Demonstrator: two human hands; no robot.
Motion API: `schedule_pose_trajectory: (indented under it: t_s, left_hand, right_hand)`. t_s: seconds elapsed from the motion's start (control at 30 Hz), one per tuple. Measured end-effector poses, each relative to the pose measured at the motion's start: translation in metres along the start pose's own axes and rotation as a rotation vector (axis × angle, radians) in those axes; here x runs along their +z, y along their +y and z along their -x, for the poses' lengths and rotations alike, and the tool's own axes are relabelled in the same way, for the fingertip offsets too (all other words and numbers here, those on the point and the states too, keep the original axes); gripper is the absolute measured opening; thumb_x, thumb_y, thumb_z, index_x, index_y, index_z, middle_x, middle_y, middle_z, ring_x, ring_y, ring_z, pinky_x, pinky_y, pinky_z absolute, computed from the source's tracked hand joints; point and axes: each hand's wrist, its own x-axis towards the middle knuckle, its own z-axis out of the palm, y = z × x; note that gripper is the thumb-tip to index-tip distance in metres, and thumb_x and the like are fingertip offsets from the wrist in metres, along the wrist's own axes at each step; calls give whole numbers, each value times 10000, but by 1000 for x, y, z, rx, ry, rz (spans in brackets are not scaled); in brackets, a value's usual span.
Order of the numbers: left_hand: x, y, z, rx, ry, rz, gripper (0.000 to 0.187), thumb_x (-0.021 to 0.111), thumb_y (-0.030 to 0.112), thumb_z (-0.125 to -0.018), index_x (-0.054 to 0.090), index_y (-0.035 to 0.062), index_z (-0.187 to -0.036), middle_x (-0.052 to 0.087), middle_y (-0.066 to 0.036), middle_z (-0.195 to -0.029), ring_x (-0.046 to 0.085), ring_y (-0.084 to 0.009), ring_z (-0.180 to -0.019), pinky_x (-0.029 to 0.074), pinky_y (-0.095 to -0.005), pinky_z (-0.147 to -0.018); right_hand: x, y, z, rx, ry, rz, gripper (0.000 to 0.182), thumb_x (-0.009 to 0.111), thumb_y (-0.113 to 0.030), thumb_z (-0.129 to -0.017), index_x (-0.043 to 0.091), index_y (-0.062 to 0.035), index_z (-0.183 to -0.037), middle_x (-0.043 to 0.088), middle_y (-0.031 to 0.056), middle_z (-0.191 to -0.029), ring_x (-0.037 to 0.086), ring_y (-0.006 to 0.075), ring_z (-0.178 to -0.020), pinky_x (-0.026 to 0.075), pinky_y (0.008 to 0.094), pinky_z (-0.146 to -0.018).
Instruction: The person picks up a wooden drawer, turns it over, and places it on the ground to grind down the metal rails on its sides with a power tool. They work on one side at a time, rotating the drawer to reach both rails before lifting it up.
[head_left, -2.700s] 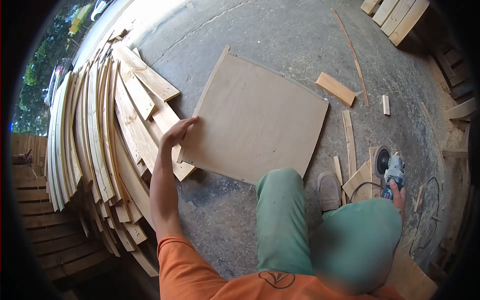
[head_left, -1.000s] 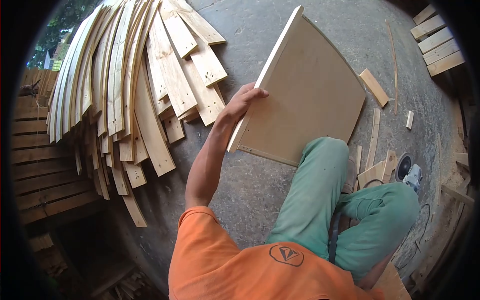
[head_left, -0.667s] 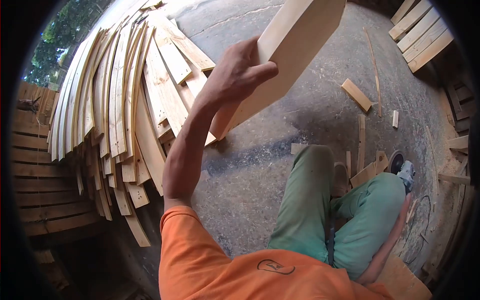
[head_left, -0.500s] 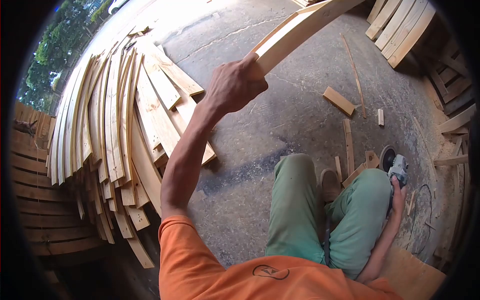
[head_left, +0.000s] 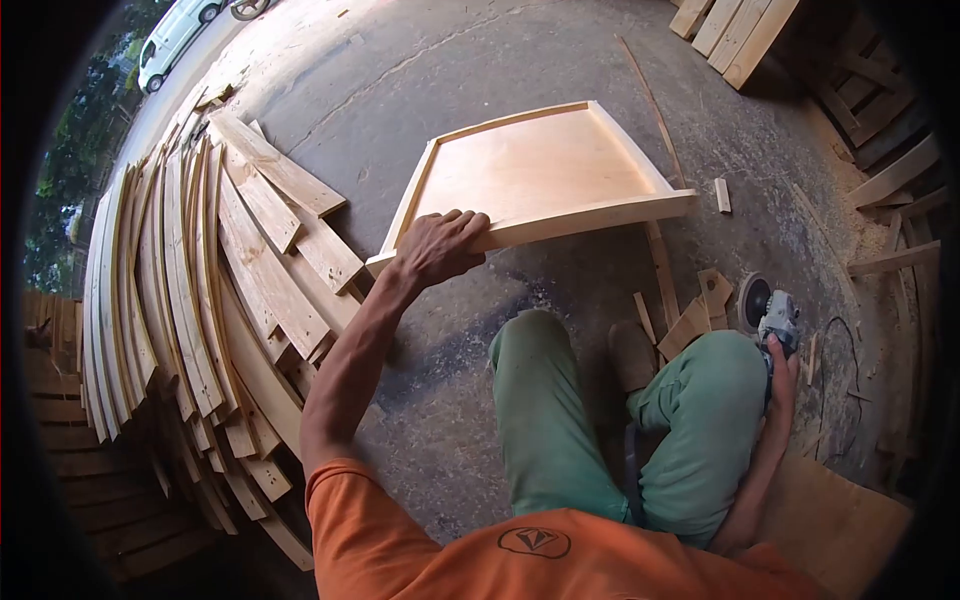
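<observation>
My left hand (head_left: 440, 247) is wrapped over the near rim of a shallow wooden tray (head_left: 590, 220), a flat light panel with raised edges. The tray is tilted above the concrete floor in front of my knees, its inner face showing. Low beside my right knee, my right hand (head_left: 783, 368) grips an angle grinder (head_left: 780, 318). The grinder's round disc (head_left: 754, 302) faces left, toward some wood offcuts (head_left: 690, 325) on the floor. Part of the grinder's body is hidden behind my knee and fingers.
A large pile of long boards (head_left: 200, 290) lies on the left. Stacked planks (head_left: 735, 35) stand at the upper right. A thin strip (head_left: 650, 100) and a small block (head_left: 722, 195) lie on the floor. A dark cord (head_left: 832, 330) curls right of the grinder.
The tray has come down from the top of the view and turned from nearly edge-on to show its inner face. My right hand keeps the grinder beside my knee.
</observation>
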Motion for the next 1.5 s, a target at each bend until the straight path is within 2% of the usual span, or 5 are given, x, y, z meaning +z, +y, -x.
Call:
schedule_pose_trajectory:
  t_s: [0.27,0.93,1.1,1.27,1.5]
  left_hand:
    - [69,19,48,121,-123,-13,490,780,357,-748,506,125,-1081,568,-16,-973,581,-189,-941,484,-331,-778]
    - [254,34,107,-658,226,-43,339,675,157,-803,577,151,-1127,551,-50,-1219,448,-264,-1274,308,-471,-1089]
    - [216,27,86,-620,-160,137,527,774,158,-691,558,167,-1171,513,-86,-1321,411,-302,-1329,313,-474,-1094]
    - [197,-25,66,-698,-412,244,1210,943,384,-493,305,281,-1515,228,-120,-1582,204,-377,-1460,280,-566,-1147]
    - [234,-112,31,-1022,-26,61,905,693,574,-825,350,38,-1469,478,-245,-1394,474,-426,-1272,410,-489,-1046]
  right_hand:
    - [9,-2,-6,31,8,98,635,722,-399,-859,537,14,-1304,617,91,-1145,600,178,-966,478,310,-849]
    - [81,19,-40,94,-208,229,579,723,-382,-859,557,10,-1252,633,97,-1092,607,162,-925,478,294,-841]
    - [102,11,-41,68,-212,247,566,726,-368,-855,552,-14,-1261,627,77,-1077,605,143,-910,493,286,-806]
    - [112,8,-44,119,-232,182,547,729,-342,-857,549,-26,-1265,619,64,-1041,596,108,-891,497,265,-766]
    - [111,28,-58,94,-243,164,543,701,-315,-881,504,-36,-1304,599,55,-1005,614,106,-757,521,243,-657]
